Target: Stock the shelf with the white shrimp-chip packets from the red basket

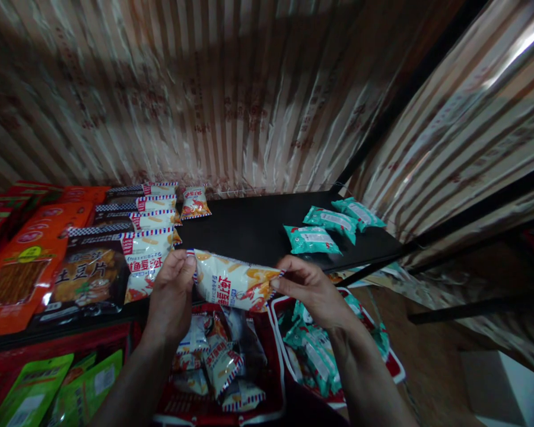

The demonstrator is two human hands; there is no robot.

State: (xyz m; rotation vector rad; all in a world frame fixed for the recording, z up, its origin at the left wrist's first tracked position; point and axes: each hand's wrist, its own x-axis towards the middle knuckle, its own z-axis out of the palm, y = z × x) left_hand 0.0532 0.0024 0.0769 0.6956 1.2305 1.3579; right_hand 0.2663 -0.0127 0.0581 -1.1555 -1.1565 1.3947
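Note:
Between my two hands a white-and-orange snack bag (235, 281) is stretched sideways, its printed front facing me. My left hand (173, 290) pinches its left end, and my right hand (311, 290) pinches its right end. The bag hangs just over the front edge of a black shelf (231, 228). Matching snack bags (149, 243) stand in a row on the shelf left of my left hand, and one more small bag (196, 201) lies behind them. Below my hands a red basket (278, 379) holds several bags of the same kind.
Teal snack packets (314, 239) lie on the shelf's right part. More teal packets (315, 356) fill a second basket (398, 367) at lower right. Black potato-chip bags (89, 273) and orange packets (20, 273) line the left. Green packets (35, 388) sit lower left. A black post (382, 130) rises at right.

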